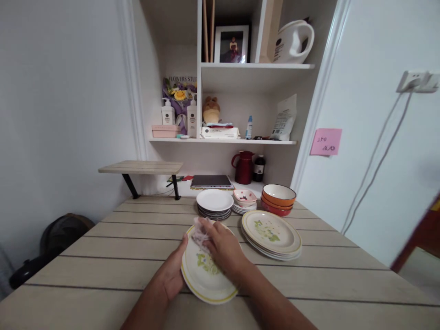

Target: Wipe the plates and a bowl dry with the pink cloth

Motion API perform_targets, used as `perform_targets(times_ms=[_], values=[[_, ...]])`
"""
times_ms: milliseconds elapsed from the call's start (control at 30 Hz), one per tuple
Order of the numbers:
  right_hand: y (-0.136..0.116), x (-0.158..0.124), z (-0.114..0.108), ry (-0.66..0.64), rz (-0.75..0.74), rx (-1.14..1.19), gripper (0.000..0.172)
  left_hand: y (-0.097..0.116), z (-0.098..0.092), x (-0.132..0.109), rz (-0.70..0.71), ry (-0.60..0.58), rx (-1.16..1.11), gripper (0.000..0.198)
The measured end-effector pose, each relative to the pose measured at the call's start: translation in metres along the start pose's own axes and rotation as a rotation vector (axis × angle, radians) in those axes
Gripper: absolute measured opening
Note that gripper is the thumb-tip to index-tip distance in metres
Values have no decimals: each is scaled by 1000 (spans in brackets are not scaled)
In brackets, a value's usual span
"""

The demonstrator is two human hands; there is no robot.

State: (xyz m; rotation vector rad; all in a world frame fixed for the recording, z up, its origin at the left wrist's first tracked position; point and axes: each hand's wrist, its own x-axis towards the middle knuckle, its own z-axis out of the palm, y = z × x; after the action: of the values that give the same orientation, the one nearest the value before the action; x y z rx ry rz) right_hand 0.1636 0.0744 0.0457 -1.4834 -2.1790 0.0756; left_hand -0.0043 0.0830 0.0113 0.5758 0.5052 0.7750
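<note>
A cream plate point(206, 286) with a yellow rim and a green leafy print is tilted up over the front middle of the table. My left hand point(173, 270) grips its left edge, thumb on the rim and the fingers hidden beneath. A crumpled pale tissue point(201, 233) lies under the fingers of my right hand point(223, 247), which press it on the plate's upper part. To the right sits a stack of like plates point(271, 231), the top one showing the same print.
Behind stand white plates point(215, 200), small pink bowls point(244, 197) and stacked orange and red bowls point(278, 197). A small raised wooden shelf point(142, 167) is at the back left. A red jug point(244, 167) and a dark bottle point(259, 168) stand in the alcove.
</note>
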Motion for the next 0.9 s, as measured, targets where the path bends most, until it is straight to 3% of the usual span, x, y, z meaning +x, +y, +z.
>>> perform_targets(times_ms=[100, 200, 367, 467, 533, 633, 733, 900], values=[[22, 0, -6, 23, 151, -118, 55, 0, -1, 1, 21, -54, -33, 66], [31, -14, -13, -61, 192, -207, 34, -2, -6, 3, 58, -47, -43, 69], [10, -41, -16, -216, -31, -83, 20, -1, -7, 1, 47, -49, -52, 70], [-9, -41, -7, -218, -197, 89, 25, 2, -1, -3, 14, -49, -43, 69], [-17, -32, 2, -169, -230, 126, 31, 2, 4, -3, 24, -16, -19, 68], [-14, -11, 9, -55, -161, 42, 41, 1, 7, 0, 66, 28, 10, 63], [4, 2, 4, 10, -21, -101, 44, 0, 5, 3, 48, -14, -15, 62], [26, -14, -14, -89, 174, -180, 33, 1, -2, 2, 6, -65, -77, 69]])
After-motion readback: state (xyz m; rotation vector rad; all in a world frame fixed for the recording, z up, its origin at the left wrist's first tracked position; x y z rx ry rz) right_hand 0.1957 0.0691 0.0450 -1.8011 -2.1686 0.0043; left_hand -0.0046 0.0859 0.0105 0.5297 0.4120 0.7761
